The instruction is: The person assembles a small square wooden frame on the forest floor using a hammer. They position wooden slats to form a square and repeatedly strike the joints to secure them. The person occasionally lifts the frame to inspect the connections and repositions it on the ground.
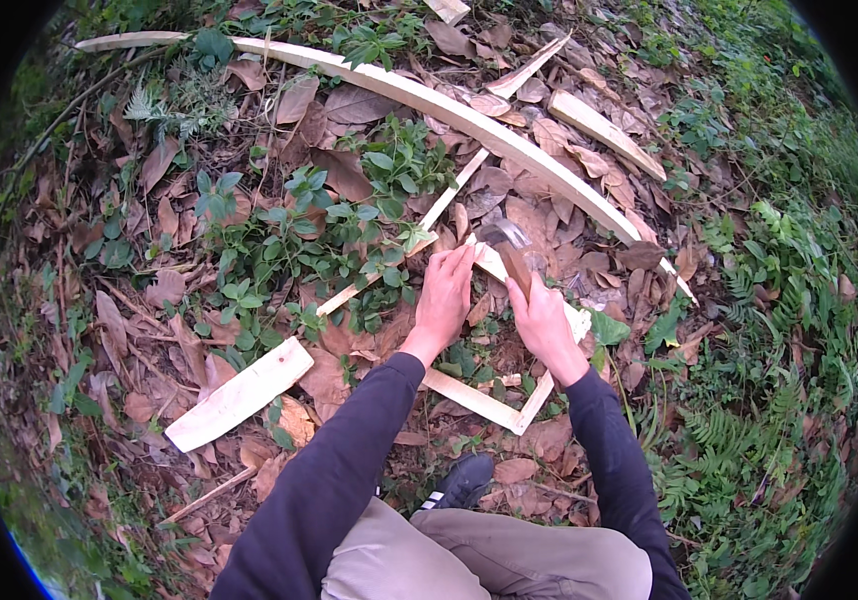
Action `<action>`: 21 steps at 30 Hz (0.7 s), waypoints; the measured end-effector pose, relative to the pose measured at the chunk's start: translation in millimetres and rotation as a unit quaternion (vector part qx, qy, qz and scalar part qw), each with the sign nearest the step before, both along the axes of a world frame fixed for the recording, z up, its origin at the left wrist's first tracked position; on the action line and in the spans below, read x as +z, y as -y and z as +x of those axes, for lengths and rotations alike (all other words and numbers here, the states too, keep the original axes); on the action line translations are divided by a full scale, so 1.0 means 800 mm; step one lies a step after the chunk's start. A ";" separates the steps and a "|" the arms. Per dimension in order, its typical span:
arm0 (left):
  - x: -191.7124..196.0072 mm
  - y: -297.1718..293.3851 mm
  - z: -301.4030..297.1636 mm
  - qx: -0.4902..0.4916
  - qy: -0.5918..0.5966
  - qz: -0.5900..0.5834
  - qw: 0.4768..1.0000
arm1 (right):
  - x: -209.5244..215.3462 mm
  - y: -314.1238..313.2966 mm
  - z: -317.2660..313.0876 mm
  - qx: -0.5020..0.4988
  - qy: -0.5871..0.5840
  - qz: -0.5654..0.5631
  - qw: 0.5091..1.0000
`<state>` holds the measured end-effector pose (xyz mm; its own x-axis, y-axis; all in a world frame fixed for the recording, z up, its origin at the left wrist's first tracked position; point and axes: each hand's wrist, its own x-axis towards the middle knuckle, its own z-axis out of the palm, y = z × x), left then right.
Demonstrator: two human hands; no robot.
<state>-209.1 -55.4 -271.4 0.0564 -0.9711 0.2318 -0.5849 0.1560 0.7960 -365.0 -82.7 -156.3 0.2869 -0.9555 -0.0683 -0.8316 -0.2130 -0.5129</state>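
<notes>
My right hand (546,325) is closed around the brown handle of a hammer (516,265). The hammer's metal head is above the upper corner of a frame of pale wooden strips (474,400). At that same corner my left hand (442,300) has its fingers pressed together against the wood, gripping its end. Whether a nail is between those fingertips cannot be made out. The frame lies on the leaf litter, with one lower corner between my forearms. My left hand and forearm cover part of its left side.
A long pale plank (429,100) runs across the far ground. Short wood pieces (609,135) lie beyond it, and a thin strip (454,195) this side. A broad board (239,395) rests at left. Dry leaves, low plants and ferns (739,440) surround the work. My shoe (459,482) is nearby.
</notes>
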 end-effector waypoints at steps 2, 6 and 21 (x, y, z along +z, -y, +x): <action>-0.001 0.001 -0.003 0.000 0.005 -0.006 1.000 | 0.018 0.001 -0.001 -0.033 0.076 -0.016 0.996; -0.004 0.005 -0.001 -0.004 0.012 -0.002 1.000 | 0.008 -0.003 -0.009 -0.048 0.120 -0.051 0.990; 0.000 0.004 0.001 -0.002 0.003 -0.009 1.000 | 0.017 0.016 -0.009 -0.028 0.001 0.027 0.999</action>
